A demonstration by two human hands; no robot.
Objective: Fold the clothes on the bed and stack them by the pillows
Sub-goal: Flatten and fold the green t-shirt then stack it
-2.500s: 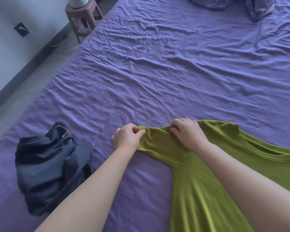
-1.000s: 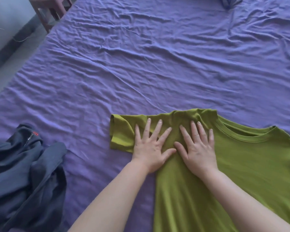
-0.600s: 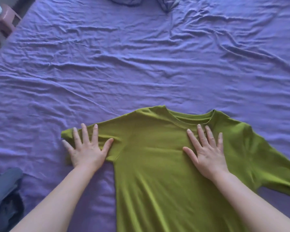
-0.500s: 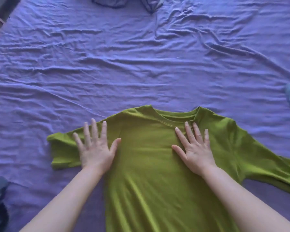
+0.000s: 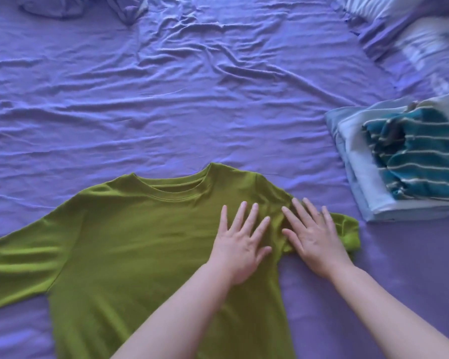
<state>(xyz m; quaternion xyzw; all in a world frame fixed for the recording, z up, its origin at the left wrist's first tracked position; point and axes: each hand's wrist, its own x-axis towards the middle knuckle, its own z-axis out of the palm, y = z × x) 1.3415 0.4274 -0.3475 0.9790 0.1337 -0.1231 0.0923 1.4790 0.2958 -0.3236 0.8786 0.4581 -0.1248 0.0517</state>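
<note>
1. A green T-shirt [image 5: 130, 239] lies spread flat, neckline away from the person, on the wrinkled purple bed sheet [image 5: 192, 104].
2. The left hand [image 5: 240, 248] rests flat on the shirt's chest just beside its right-side armpit, fingers straight and spread, gripping nothing.
3. The right hand [image 5: 315, 238] lies flat on the shirt's right-side sleeve, fingers spread, close beside the left hand.
4. To the right of the shirt, well apart, sits a stack of folded clothes [image 5: 405, 161], a teal striped garment on top of pale blue ones.
5. Beyond the stack lie pillows [image 5: 420, 40], blurred.
</note>
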